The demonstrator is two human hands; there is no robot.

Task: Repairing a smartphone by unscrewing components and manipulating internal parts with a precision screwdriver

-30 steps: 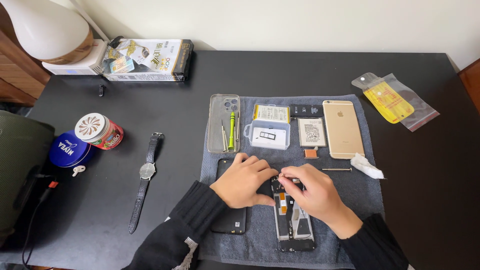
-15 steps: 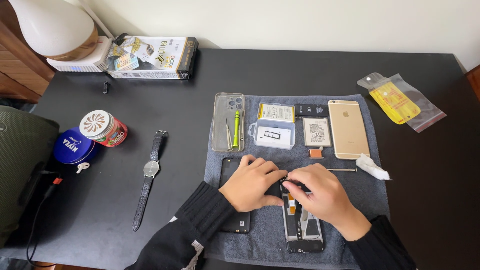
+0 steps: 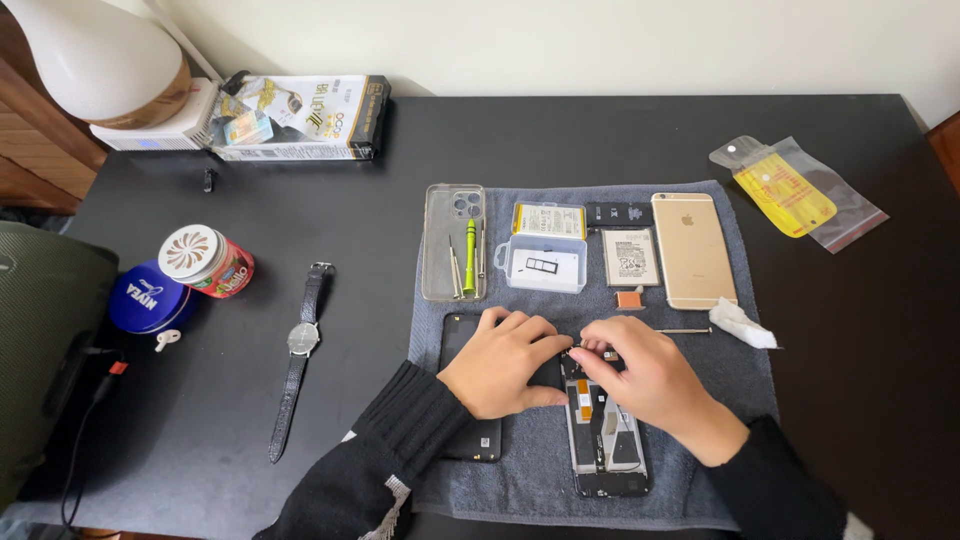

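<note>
Opened phone [image 3: 603, 430] lying face-down on grey towel [image 3: 740, 470], back cover off, circuit boards and metal frame exposed; long axis running near-to-far, slightly tilted, far end under the fingers, near end toward the wearer. Left hand [image 3: 505, 360] resting flat-curled over the phone's far left corner and over a black phone [image 3: 480, 435] beside it, fingers bent, touching the frame. Right hand [image 3: 645, 375] fingertips pinched together at the far edge of the opened phone; what sits between them too small to tell. Both hands touching each other at the fingertips. Black knitted sleeves on both arms. Beyond the hands, in a row on the towel: clear phone case [image 3: 455, 240] holding a green-handled screwdriver [image 3: 469, 255] and thin metal tools; clear plastic box [image 3: 543, 263]; flat battery [image 3: 631, 256]; gold phone [image 3: 693, 249], face-down, long axis near-to-far. Thin metal pin [image 3: 685, 331] and crumpled white tissue [image 3: 740, 324] just right of the right hand. Off the towel, on matte black table [image 3: 560, 140]: wristwatch [image 3: 299, 350] with black strap, round blue tin [image 3: 148, 298], red tin [image 3: 207, 261], yellow-lined plastic bag [image 3: 795, 190] at far right.
</note>
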